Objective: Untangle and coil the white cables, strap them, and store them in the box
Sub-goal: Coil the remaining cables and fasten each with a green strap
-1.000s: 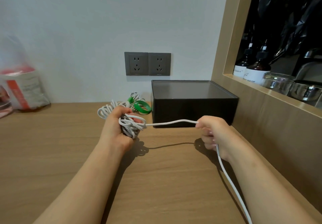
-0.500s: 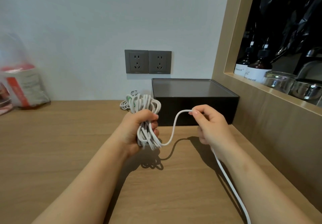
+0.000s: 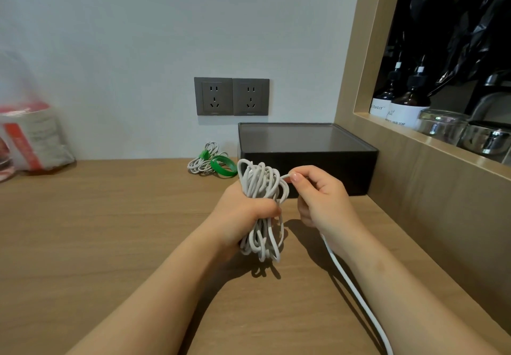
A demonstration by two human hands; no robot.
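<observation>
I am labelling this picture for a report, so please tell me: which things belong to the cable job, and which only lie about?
Job: white cable bundle, gripped by left hand and pinched by right hand; strapped coil; green strap loop; black box.

Lying about: wall sockets; soap bottles; glass jars; red-and-white bag.

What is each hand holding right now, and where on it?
Left hand grips the white cable bundle around its middle. Right hand pinches the loose strand between thumb and forefinger, right at the bundle's top.

The cable tail [image 3: 356, 294] leaves the bottom edge; bag [image 3: 33, 136] blurred
</observation>
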